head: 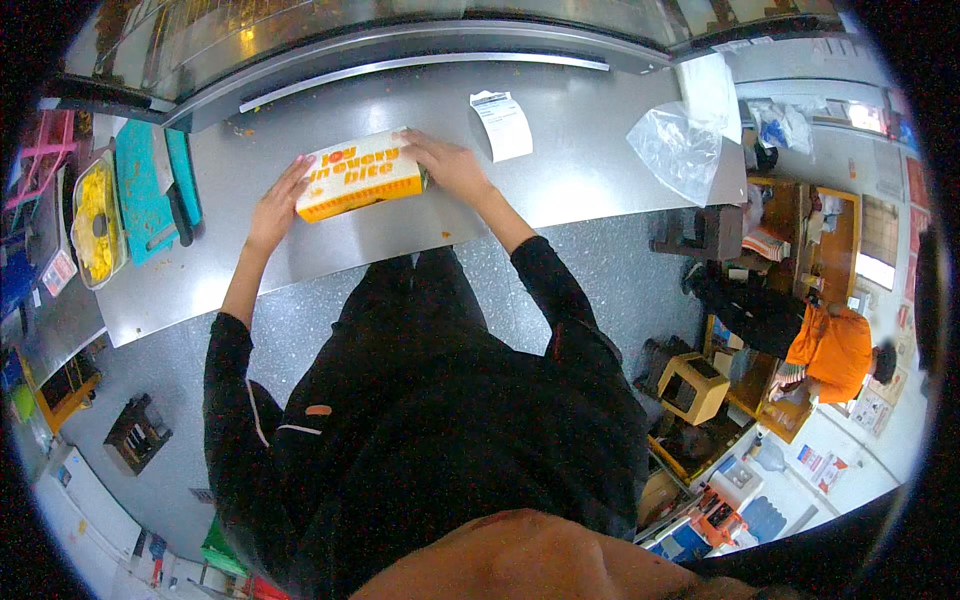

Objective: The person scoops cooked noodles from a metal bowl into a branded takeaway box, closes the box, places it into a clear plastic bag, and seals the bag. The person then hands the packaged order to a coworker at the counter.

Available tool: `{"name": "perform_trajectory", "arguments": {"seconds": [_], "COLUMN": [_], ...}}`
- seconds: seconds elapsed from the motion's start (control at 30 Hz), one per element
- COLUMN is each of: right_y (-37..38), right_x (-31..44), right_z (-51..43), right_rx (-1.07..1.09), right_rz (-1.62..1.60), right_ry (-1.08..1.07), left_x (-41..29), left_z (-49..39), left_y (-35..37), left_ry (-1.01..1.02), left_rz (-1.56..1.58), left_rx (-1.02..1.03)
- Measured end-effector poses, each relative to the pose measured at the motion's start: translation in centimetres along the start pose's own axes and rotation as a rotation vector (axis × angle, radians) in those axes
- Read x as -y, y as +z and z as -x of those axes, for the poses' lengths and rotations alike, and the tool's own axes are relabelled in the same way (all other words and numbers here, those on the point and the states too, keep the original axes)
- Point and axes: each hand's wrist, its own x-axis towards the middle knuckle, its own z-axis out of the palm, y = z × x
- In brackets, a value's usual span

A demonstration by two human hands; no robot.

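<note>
A closed white-and-orange cardboard food box (360, 174) bearing printed writing lies on the stainless steel worktop (525, 191), close to its front edge. My left hand (279, 202) grips its left end, fingers lying along the top edge. At the opposite end, my right hand (451, 166) holds the right side, with fingers over the far corner. The box's contents are hidden. To the right of my right hand a curled paper slip (502, 126) with print lies on the steel.
Left, a knife (176, 199) lies on turquoise cutting boards (141, 195) beside a clear container of yellow food (96, 221). Clear plastic bags (679, 150) lie at the worktop's right end. A glass-fronted cabinet (375, 37) borders the back. A person in orange (836, 352) stands at right.
</note>
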Motion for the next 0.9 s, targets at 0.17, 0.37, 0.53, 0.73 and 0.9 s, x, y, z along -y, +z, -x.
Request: {"name": "perform_trajectory", "arguments": {"seconds": [0.17, 0.37, 0.53, 0.73, 0.9], "right_y": [-1.4, 0.6, 1.9, 2.3, 3.6], "right_x": [2.6, 4.5, 4.3, 4.4, 4.3], "right_z": [2.5, 2.9, 3.0, 3.0, 3.4], "right_rx": [0.200, 0.039, 0.015, 0.005, 0.040], "right_rz": [-0.181, -0.172, -0.163, -0.214, -0.118], "right_ry": [0.168, 0.126, 0.142, 0.181, 0.207], "left_x": [-2.9, -7.7, -9.8, -9.6, -9.9], "left_z": [0.1, -4.5, -7.6, -7.8, -7.7], "left_y": [-2.7, -3.1, -1.1, -0.9, -0.3], "left_ry": [-0.023, -0.121, -0.096, -0.101, -0.102], "left_rz": [0.100, -0.156, -0.242, -0.215, -0.280], "left_rx": [0.235, 0.387, 0.421, 0.489, 0.475]}}
